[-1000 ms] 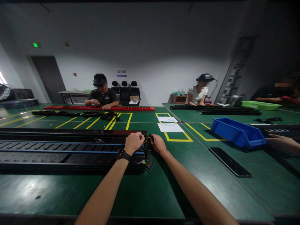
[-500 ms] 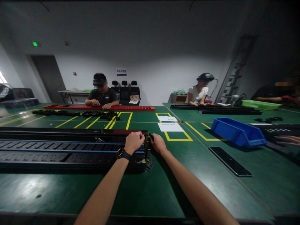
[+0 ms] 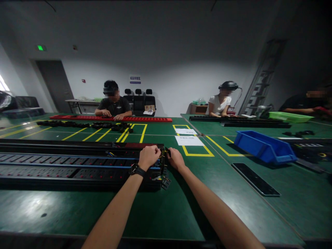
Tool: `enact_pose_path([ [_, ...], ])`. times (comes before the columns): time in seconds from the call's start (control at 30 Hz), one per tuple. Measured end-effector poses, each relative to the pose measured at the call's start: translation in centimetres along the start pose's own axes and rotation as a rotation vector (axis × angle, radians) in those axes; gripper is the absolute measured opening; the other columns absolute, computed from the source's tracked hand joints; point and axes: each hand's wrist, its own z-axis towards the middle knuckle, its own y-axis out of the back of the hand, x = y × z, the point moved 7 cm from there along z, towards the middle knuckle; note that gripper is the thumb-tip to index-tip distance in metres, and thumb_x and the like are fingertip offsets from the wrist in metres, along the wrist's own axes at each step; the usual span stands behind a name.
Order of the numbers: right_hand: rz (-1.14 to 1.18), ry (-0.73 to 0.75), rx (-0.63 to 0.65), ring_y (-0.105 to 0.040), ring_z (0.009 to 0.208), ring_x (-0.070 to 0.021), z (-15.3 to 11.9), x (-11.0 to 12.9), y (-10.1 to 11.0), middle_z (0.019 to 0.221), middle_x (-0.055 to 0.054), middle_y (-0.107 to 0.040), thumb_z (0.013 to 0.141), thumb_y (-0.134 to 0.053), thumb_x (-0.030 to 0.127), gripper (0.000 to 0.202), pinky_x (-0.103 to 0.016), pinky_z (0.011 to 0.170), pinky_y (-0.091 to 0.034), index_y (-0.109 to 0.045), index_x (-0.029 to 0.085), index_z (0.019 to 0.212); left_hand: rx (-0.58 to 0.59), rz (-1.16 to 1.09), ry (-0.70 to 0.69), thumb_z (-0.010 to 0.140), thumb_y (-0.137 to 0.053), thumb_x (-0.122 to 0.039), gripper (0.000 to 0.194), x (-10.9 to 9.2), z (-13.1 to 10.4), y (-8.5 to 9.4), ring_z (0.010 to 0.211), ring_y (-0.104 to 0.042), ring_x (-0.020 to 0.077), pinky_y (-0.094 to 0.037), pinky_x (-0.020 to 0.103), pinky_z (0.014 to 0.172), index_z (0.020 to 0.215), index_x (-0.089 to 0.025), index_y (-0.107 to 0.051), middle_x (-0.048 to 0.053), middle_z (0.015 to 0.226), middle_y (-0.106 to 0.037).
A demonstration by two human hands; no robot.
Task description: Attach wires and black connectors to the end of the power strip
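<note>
Long black power strips [image 3: 55, 172] with rows of sockets and small red marks lie side by side to the left, their right ends under my hands. My left hand [image 3: 148, 157], with a watch on its wrist, is closed at the end of one strip; what its fingers pinch is hidden. Facing it, my right hand [image 3: 176, 159] is closed on a small black part [image 3: 168, 152] at the strip's end. Between the hands stands a dark end piece [image 3: 162, 160] with yellowish bits. Below it, a loose black end fitting [image 3: 166, 183] hangs near short wires.
Right of my arms lie a black phone-like slab [image 3: 255, 179] and a blue bin [image 3: 264, 147]. White paper sheets [image 3: 189, 140] lie beyond my hands. Across the table, two people work by a red rail [image 3: 145, 119] and black rails [image 3: 255, 124]. Another person is at far right.
Both my hands stay nearly in place at the strip's end. Another person's hand at the right edge has gone out of view. The whole view has shifted very slightly.
</note>
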Motion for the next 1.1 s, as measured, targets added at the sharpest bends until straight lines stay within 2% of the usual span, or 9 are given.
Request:
enact_pose_path([
  [0.73,-0.01,-0.008,0.007,-0.059,0.099,-0.0214,-0.12,0.01,0.01,0.107,-0.011,-0.068,0.1,-0.048,0.025,0.02,-0.027,0.082,-0.039,-0.061,0.017,0.113,0.005,0.012,0.005,0.094,-0.048,-0.041,0.032,-0.2,-0.03,0.21,0.083,-0.072,0.021,-0.048,0.026,0.069,0.084,-0.023,-0.072,0.006,0.085,-0.076],
  [1.1,-0.008,-0.017,0.018,-0.06,0.1,-0.0212,-0.18,0.14,0.27,0.108,-0.011,-0.068,0.099,-0.05,0.023,0.02,-0.027,0.084,-0.04,-0.061,0.018,0.113,0.018,0.007,0.005,0.095,-0.047,-0.041,0.033,-0.22,-0.07,0.17,0.086,-0.072,0.0217,-0.05,0.027,0.075,0.086,-0.024,-0.073,0.007,0.088,-0.076],
])
